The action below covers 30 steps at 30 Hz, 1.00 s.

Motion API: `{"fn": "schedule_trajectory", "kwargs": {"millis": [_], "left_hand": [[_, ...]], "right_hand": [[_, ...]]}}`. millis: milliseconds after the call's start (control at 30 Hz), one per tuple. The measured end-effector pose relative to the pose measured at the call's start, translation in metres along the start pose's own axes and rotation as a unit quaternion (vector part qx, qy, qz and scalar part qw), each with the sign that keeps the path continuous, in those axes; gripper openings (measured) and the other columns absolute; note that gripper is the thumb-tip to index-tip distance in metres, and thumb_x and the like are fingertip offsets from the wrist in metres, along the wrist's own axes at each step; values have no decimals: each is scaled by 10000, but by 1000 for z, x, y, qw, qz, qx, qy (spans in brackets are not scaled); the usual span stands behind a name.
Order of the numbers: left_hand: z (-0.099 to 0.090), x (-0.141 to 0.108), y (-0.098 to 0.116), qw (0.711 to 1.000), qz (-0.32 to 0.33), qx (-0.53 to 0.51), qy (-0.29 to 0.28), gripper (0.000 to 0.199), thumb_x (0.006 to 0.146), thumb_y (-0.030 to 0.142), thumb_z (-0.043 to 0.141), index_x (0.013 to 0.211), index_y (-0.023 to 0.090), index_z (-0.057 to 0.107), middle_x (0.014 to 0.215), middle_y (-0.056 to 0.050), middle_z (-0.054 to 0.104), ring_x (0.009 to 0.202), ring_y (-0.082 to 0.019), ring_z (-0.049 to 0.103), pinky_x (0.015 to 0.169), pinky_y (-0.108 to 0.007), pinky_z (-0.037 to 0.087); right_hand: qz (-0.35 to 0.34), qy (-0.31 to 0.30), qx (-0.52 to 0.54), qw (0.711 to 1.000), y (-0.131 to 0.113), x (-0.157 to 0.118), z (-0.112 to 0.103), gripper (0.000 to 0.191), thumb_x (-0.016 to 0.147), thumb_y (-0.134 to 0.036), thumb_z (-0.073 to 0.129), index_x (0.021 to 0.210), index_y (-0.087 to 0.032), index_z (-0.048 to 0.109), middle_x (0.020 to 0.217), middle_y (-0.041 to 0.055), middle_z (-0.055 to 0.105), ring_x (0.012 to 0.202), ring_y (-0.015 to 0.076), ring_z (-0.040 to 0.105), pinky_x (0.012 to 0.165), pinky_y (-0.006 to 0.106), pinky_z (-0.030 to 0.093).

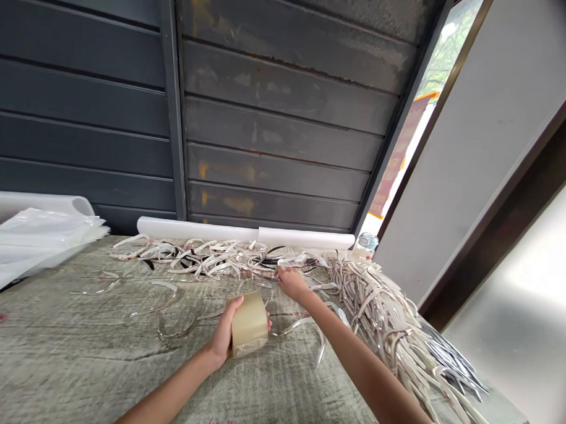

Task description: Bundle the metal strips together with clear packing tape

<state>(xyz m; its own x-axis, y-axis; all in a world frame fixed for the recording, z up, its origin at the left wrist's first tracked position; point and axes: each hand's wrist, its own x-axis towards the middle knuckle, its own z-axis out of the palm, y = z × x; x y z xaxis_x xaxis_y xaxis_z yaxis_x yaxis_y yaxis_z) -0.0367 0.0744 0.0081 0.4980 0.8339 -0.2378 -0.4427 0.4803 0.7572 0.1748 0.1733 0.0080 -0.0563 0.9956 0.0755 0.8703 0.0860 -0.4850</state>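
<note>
Left hand [223,335] wrapped firmly around a roll of clear packing tape [250,325] — right hand [293,283] reaches ahead, nearer the tangled pale plastic strips [216,258] lying crosswise; pinching one or just touching, can't tell.

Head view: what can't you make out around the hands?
In the head view:
- Clear packing tape roll: the left hand covers part of it.
- Right hand: whether it grips a pale strip is too small to tell.
- Bottle at the back: label too small, blurred.
</note>
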Motion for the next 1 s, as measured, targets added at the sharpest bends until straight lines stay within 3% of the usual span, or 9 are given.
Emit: {"fn": "schedule_trajectory", "kwargs": {"millis": [133,233,367,433,533,667,767,900,1000], "left_hand": [[0,-2,0,1000,-2,1,-2,538,886,523,467,989,37,672,873,-186,742,821,-304,725,715,-328,563],[1,-3,-1,1000,1,-11,7,497,868,507,520,1018,57,668,918,-176,744,836,-309,724,722,-344,569],[-1,0,-2,1000,-1,-4,17,503,878,515,505,1001,57,675,885,-176,742,791,-302,722,702,-351,572],[-1,2,-2,1000,5,-3,21,504,895,504,477,975,51,681,874,-179,740,774,-290,719,709,-344,572],[-1,3,-4,999,19,-6,27,500,910,487,455,952,46,686,886,-180,738,793,-292,716,736,-352,575],[-2,4,-6,999,30,-5,30,496,902,497,484,965,49,686,909,-177,735,843,-300,712,787,-360,572],[-1,4,-3,999,32,-13,40,497,902,493,477,968,44,682,902,-187,732,820,-300,711,764,-365,576],[4,3,9,995,38,-43,76,457,902,441,449,956,50,679,868,-190,728,738,-300,706,670,-390,583],[5,6,18,990,63,-71,108,440,899,410,424,951,57,681,827,-170,725,705,-291,702,632,-397,586]], "right_hand": [[-6,93,165,982,-1,-33,-7,386,934,-400,504,1235,-160,534,1258,103,547,1137,206,547,989,442,467],[7,36,292,956,4,-73,-6,423,902,-499,512,1107,-135,577,1049,83,621,945,173,606,852,372,517],[38,-68,418,905,9,-114,10,525,678,-604,705,941,-160,613,809,61,623,753,169,610,675,321,511],[51,-43,460,886,7,-117,23,568,621,-659,707,888,-170,593,774,44,591,736,160,579,679,314,492],[45,43,490,870,-2,-104,38,582,598,-706,685,833,-189,560,838,43,571,837,164,529,769,302,455],[27,79,505,859,-10,-86,36,575,586,-688,704,809,-180,553,818,24,535,825,148,470,793,281,414],[14,12,515,857,-11,-92,22,562,579,-643,741,804,-165,551,757,-2,511,741,114,461,716,258,413],[20,-158,523,838,-8,-118,6,522,565,-554,794,786,-164,526,700,-23,509,616,89,483,573,251,455],[49,-267,514,813,-8,-136,7,464,564,-460,815,786,-149,551,704,-15,544,581,90,522,538,261,500]]}}
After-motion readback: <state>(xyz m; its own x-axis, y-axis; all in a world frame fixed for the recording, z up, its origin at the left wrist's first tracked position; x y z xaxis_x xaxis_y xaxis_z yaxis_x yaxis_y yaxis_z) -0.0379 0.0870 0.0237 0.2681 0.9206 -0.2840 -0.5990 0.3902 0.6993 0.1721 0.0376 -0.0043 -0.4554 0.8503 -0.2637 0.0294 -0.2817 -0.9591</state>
